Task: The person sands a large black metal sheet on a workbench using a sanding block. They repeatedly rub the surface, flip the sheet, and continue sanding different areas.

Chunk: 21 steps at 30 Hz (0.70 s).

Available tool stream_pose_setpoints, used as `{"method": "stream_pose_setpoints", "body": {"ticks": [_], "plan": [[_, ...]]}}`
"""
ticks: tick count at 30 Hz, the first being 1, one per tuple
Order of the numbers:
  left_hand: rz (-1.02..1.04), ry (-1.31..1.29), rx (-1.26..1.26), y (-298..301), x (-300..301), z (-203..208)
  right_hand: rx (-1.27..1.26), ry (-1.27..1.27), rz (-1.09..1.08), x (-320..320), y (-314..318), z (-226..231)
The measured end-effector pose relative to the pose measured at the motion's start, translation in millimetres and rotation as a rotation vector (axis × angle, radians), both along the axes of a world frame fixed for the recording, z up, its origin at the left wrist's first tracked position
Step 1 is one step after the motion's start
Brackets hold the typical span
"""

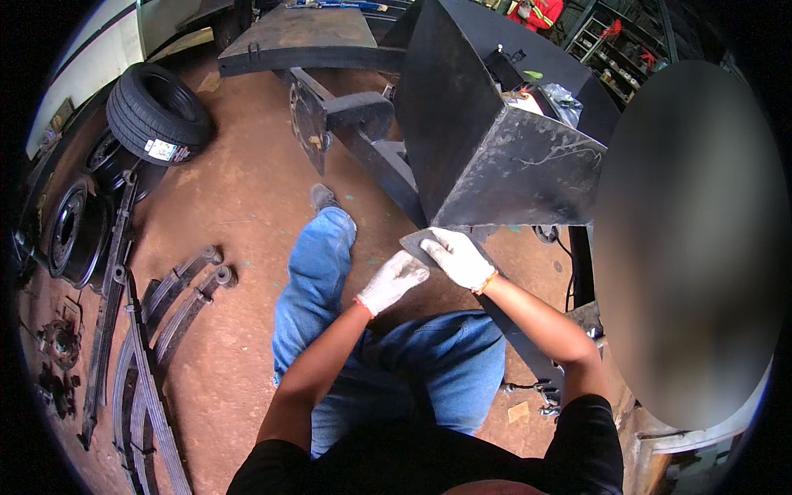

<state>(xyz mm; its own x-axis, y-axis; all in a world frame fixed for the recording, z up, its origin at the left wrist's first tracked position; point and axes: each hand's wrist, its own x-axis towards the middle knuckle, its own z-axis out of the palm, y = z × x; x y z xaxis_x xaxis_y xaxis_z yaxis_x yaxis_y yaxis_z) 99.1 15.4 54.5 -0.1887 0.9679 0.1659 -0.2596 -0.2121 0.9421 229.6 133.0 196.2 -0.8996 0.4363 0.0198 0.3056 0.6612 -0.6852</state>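
Observation:
Both my hands wear white knit gloves with orange cuffs and meet in front of my knees. Between them is a small dark grey flat sheet (417,243) that looks like sandpaper. My right hand (459,259) is closed on it, the fingers lying over its upper face. My left hand (393,283) is closed at the sheet's lower edge, with its fingertips partly hidden. Just beyond them rises a black metal box (520,169) on a dark steel frame (384,177). One black frame bar (520,342) runs beneath my right forearm.
Left on the reddish floor lie several leaf springs (169,330), wheel rims (76,231) and a tyre (157,111). A flat metal platform (301,37) stands ahead. A chain (544,392) hangs near my right elbow. A person in red (540,12) stands far back by shelves (615,54).

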Motion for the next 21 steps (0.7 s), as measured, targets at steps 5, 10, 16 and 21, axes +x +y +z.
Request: {"method": "stream_pose_setpoints", "body": {"ticks": [5,10,16,21], "plan": [[0.166,-0.014,-0.009,-3.1,-2.7,-4.2,-0.34,0.032,-0.022,-6.3,3.2,-22.0],[0.153,0.056,0.009,-7.0,-14.0,-15.7,0.285,-0.02,0.153,5.9,0.1,23.5],[0.007,-0.524,-0.021,-14.7,-27.4,-33.6,1.04,0.353,0.127,30.4,-10.7,155.2],[-0.219,-0.813,0.146,-17.0,-26.8,-28.0,1.371,0.599,-0.156,30.2,80.1,233.0]]}}
